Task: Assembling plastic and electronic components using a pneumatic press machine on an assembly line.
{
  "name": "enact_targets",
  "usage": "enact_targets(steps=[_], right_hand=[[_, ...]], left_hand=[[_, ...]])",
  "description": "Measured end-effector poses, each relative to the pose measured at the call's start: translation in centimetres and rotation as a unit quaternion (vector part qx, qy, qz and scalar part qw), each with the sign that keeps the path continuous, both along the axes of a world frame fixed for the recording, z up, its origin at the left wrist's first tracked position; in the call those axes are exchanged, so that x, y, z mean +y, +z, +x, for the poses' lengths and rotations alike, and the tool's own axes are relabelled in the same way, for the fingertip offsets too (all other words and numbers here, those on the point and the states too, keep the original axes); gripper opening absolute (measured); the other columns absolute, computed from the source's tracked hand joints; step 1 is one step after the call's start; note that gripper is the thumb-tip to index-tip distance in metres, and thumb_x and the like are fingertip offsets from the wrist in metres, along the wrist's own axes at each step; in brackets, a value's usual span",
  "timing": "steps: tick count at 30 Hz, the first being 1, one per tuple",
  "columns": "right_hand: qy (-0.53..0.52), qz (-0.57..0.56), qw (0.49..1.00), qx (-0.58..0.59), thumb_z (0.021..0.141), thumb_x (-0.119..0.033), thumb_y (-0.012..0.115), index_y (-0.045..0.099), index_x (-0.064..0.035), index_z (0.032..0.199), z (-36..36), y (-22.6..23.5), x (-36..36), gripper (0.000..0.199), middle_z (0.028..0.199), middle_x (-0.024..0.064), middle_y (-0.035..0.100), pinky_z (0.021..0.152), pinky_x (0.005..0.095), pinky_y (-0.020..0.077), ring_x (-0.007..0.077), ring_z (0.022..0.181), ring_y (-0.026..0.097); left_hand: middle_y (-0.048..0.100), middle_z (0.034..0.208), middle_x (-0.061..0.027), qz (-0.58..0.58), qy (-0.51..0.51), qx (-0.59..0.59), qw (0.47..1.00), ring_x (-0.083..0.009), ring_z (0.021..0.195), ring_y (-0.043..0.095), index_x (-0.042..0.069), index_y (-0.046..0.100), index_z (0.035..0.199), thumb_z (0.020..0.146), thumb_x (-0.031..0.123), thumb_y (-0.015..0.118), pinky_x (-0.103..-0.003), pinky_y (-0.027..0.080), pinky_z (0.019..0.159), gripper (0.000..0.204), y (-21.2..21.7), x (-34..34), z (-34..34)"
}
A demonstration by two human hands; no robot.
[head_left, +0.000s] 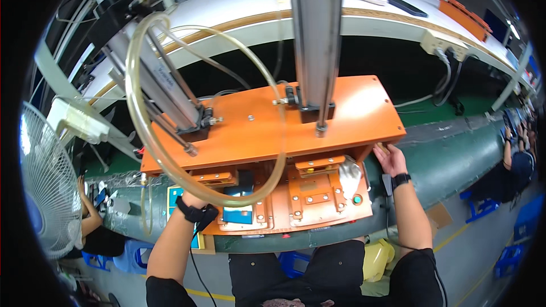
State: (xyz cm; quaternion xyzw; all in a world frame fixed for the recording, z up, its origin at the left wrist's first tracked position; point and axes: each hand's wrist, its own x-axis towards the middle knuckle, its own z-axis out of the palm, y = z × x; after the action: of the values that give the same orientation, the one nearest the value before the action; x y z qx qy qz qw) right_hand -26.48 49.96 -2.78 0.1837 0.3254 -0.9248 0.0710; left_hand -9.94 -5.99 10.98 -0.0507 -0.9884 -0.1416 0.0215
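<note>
An orange two-station pneumatic press stands on the green bench before me. My left hand is at its left station, beside a flat blue piece lying on the lower fixture. A clear hose loop and my wristband hide most of its fingers, so I cannot tell whether it grips anything. At the press's right edge, my right hand has its fingers apart beside the side wall and shows nothing held. Toward the right lies the bare right fixture plate. A green button sits near the front right corner.
Two metal cylinders rise from the press top. A thick clear hose loops over the left station. A fan stands at the left. Power sockets hang on the white table behind. Other people sit along the bench at both sides.
</note>
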Motion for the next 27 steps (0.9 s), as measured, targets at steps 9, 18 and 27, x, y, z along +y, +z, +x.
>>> enact_targets(steps=[9, 18, 27], right_hand=[[0.133, 0.436, 0.889, -0.051, 0.094, -0.029, 0.054, 0.044, 0.0002, 0.127, -12.4, -2.5, 0.0, 0.045, 0.117, 0.0199, 0.058, 0.084, 0.0419, 0.0542, 0.0331, 0.108, 0.059], [-0.047, 0.857, 0.496, -0.130, 0.096, -0.028, 0.044, 0.046, -0.0090, 0.123, -12.4, -0.7, -0.3, 0.033, 0.117, 0.0191, 0.060, 0.085, 0.0419, 0.0542, 0.0406, 0.106, 0.060], [-0.030, 0.411, 0.908, 0.069, 0.085, -0.024, 0.068, 0.047, 0.0018, 0.117, -2.0, 4.5, 3.4, 0.047, 0.097, 0.0108, 0.064, 0.072, 0.0339, 0.0564, 0.0215, 0.086, 0.066]], left_hand=[[0.047, 0.141, -0.0147, -0.252, -0.073, 0.040, 0.964, -0.0323, 0.129, 0.043, 0.008, 0.041, 0.135, 0.095, 0.047, 0.031, -0.048, 0.030, 0.111, 0.057, 1.7, 1.9, -3.5], [0.050, 0.136, -0.0147, -0.192, -0.082, 0.014, 0.978, -0.0313, 0.125, 0.047, 0.008, 0.046, 0.132, 0.091, 0.040, 0.041, -0.045, 0.034, 0.108, 0.052, 1.5, 3.4, -4.5], [0.054, 0.132, -0.0147, -0.121, -0.109, 0.012, 0.987, -0.0303, 0.121, 0.051, 0.007, 0.050, 0.129, 0.088, 0.033, 0.052, -0.041, 0.037, 0.105, 0.048, 0.8, 2.4, -3.6]])
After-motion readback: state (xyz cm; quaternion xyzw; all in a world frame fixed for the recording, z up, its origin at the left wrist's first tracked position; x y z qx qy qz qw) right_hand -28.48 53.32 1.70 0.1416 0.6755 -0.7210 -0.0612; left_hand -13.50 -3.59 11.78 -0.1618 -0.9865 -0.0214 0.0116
